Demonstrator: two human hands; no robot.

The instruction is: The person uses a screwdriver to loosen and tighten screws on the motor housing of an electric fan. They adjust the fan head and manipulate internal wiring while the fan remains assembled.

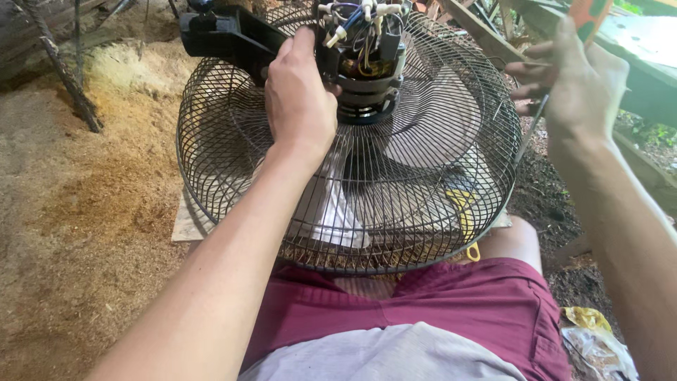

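A round black wire fan cage (233, 141) lies face down over my lap, blades visible through the mesh. At its centre stands the bare motor (367, 85) with coloured wires and white connectors on top. My left hand (300, 99) grips the motor's left side, beside a black plastic housing part (226, 35). My right hand (571, 74) is raised at the cage's right rim, closed around a screwdriver with an orange-and-green handle (589, 15); its thin shaft (532, 123) points down along the rim.
Sawdust-covered ground (84, 197) spreads to the left, with a dark stick (63, 70) lying on it. Wooden boards (635, 42) run across the upper right. A yellow tool handle (465, 219) shows under the cage. Crumpled plastic wrappers (592, 339) lie at lower right.
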